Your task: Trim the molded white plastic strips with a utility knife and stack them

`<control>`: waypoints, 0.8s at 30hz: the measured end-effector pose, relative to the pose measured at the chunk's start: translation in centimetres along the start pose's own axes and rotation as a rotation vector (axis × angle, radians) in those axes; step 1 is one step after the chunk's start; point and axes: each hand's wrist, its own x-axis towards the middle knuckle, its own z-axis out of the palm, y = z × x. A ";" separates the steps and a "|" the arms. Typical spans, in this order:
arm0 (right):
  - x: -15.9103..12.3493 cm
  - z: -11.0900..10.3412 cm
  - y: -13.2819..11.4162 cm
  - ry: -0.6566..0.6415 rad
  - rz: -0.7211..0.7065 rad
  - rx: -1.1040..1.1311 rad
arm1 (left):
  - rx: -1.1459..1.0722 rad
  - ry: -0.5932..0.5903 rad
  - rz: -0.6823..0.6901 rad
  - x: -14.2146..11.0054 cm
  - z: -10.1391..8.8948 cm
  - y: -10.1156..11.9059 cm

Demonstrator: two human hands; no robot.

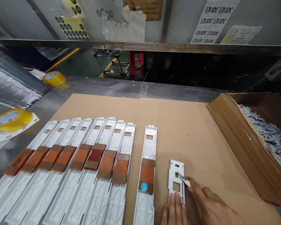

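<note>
A small white plastic plate (176,175) with rectangular cut-outs lies on the brown cardboard sheet (192,131) near the front edge. My left hand (175,210) rests on its near end, fingers stretched flat and pressing it down. My right hand (212,206) is closed round a small knife (184,179) with a pale handle. The blade tip touches the plate by its upper cut-out. A long white plastic rail (148,175) with brown tape and a blue sticker lies alone just left of the plate.
Several more long white rails (79,165) with brown tape lie side by side at the left. An open cardboard box (245,140) of grey plastic scraps stands at the right. Two yellow tape rolls (11,119) sit at the far left on the metal bench.
</note>
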 end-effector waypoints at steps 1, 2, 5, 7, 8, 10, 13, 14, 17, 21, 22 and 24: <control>0.0 0.0 0.0 -0.004 -0.003 -0.013 | 0.005 -0.001 0.027 0.1 -0.2 -0.3; 0.0 -0.1 -0.1 -0.007 -0.002 -0.024 | 0.009 -0.005 0.051 0.2 -0.3 -0.5; 0.1 -0.3 -0.3 -0.031 0.017 -0.037 | 0.020 -0.034 0.100 0.5 -0.6 -0.9; 0.2 -0.4 -0.4 -0.050 0.041 -0.041 | 0.027 -0.029 0.098 0.7 -0.6 -0.9; 0.3 -0.5 -0.4 -0.055 0.050 -0.042 | 0.027 -0.023 0.088 0.7 -0.6 -0.9; 0.4 -0.7 -0.5 -0.060 0.059 -0.044 | 0.024 -0.012 0.075 0.9 -0.5 -0.8; 0.5 -0.9 -0.4 -0.063 0.061 -0.048 | 0.027 -0.007 0.052 0.9 -0.5 -0.4; 0.6 -0.9 -0.4 -0.059 0.058 -0.051 | 0.023 -0.008 0.030 0.8 -0.5 -0.2; 0.6 -0.8 -0.3 -0.023 0.035 -0.070 | -0.014 -0.005 -0.048 0.4 -0.5 0.4; 0.8 -0.7 -0.1 -0.037 0.068 -0.018 | -0.056 -0.003 -0.080 -0.6 -0.1 0.8; 0.9 -0.7 -0.1 -0.054 0.078 0.016 | -0.066 -0.003 -0.088 -0.8 0.0 0.9; 1.1 -0.8 0.2 -0.064 0.087 0.064 | -0.084 0.007 -0.103 -1.1 0.1 0.9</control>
